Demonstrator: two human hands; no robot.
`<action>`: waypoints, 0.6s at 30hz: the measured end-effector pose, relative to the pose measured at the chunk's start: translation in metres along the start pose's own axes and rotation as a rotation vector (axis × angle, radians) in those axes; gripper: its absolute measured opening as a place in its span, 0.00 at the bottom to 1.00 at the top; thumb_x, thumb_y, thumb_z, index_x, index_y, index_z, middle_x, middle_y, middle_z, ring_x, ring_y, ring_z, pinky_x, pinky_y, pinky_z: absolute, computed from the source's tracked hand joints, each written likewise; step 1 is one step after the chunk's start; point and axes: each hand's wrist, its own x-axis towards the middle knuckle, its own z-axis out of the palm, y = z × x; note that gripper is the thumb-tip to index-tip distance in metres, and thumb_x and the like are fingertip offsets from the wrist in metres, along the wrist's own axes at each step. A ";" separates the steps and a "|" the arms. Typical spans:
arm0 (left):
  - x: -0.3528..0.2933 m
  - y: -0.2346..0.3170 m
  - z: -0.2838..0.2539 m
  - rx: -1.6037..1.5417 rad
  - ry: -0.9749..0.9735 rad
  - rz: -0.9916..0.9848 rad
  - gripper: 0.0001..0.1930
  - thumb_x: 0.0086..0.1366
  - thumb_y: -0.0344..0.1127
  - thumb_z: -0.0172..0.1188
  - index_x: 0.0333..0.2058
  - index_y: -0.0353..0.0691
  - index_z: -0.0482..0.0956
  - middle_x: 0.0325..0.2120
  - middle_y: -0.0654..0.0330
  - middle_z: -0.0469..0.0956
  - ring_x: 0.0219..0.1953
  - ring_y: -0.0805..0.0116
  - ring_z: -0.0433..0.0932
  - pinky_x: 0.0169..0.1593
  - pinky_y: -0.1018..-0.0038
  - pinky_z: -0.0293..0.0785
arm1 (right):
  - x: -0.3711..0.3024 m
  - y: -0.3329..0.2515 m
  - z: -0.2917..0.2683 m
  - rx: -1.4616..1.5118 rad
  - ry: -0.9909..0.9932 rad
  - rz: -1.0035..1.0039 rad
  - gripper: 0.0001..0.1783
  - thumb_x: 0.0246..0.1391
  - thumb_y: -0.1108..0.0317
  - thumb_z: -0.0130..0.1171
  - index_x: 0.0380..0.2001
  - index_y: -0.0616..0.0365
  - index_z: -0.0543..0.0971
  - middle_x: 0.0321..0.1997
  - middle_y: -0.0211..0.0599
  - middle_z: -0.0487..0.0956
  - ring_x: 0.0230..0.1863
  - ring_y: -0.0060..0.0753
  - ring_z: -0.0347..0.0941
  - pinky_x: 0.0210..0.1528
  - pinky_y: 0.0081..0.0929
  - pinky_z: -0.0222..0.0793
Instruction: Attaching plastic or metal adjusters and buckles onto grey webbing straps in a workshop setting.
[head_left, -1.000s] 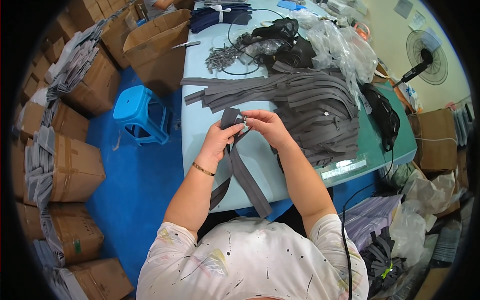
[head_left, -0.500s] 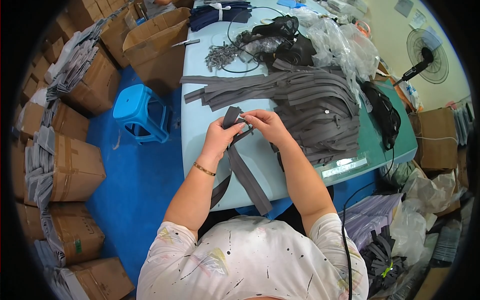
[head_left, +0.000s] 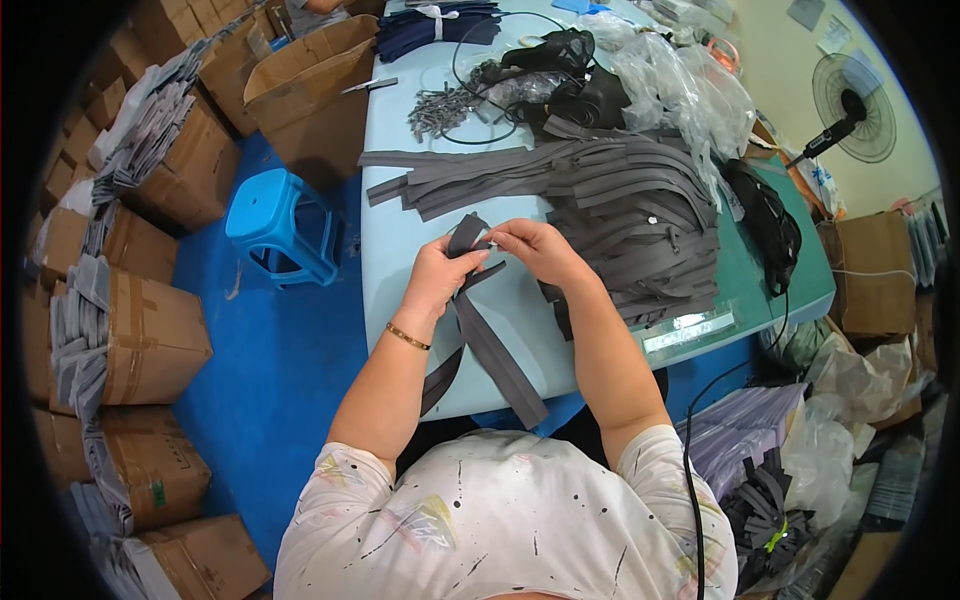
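My left hand (head_left: 440, 275) is closed on a dark grey zipper tape (head_left: 497, 365), its upper end standing up past the thumb. The tape hangs in lengths below the hand, over the near table edge. Beside that upper end, my right hand (head_left: 535, 250) pinches a tiny light piece at the fingertips, too small to make out. A loose end of tape (head_left: 485, 278) sticks out under the fingers. To the right of my hands lies a big heap of grey zipper tapes (head_left: 640, 230). Beyond them is a pile of small grey pieces (head_left: 440, 112) that look like zipper pulls.
Black bundles (head_left: 590, 95), a thin cable and clear plastic bags (head_left: 690, 90) lie at the table's far side. Left of the table (head_left: 400, 300) stand a blue stool (head_left: 280, 225) and cardboard boxes (head_left: 155, 340). A fan (head_left: 855, 110) is at the right.
My right hand has moved slightly right, away from the left hand. The loose tape end below the fingers now sticks out freely. The left hand keeps its hold on the zipper tape.
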 end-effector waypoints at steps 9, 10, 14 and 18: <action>0.002 -0.001 -0.005 -0.008 -0.045 -0.064 0.10 0.48 0.29 0.66 0.29 0.34 0.76 0.21 0.62 0.75 0.18 0.83 0.67 0.18 0.86 0.54 | -0.004 -0.006 -0.004 -0.075 -0.039 -0.021 0.10 0.54 0.68 0.55 0.37 0.62 0.77 0.28 0.29 0.75 0.31 0.18 0.66 0.35 0.18 0.64; 0.002 -0.001 -0.005 -0.007 -0.047 -0.065 0.10 0.48 0.29 0.66 0.29 0.34 0.76 0.21 0.62 0.75 0.18 0.83 0.67 0.18 0.86 0.54 | -0.004 -0.007 -0.005 -0.070 -0.032 0.023 0.09 0.53 0.69 0.56 0.36 0.62 0.77 0.29 0.28 0.75 0.31 0.17 0.67 0.35 0.18 0.65; 0.002 0.002 0.001 0.011 -0.059 -0.096 0.11 0.48 0.29 0.66 0.30 0.34 0.75 0.21 0.61 0.75 0.17 0.83 0.65 0.18 0.86 0.53 | -0.005 -0.005 -0.012 -0.086 0.009 0.066 0.08 0.51 0.70 0.59 0.33 0.62 0.77 0.27 0.27 0.75 0.29 0.15 0.67 0.33 0.17 0.65; 0.001 0.002 -0.002 0.027 -0.062 -0.113 0.10 0.48 0.29 0.65 0.29 0.34 0.75 0.20 0.61 0.75 0.15 0.83 0.63 0.17 0.85 0.52 | -0.003 -0.002 -0.007 -0.074 0.033 -0.018 0.07 0.49 0.70 0.60 0.29 0.63 0.78 0.25 0.28 0.76 0.28 0.16 0.67 0.31 0.17 0.65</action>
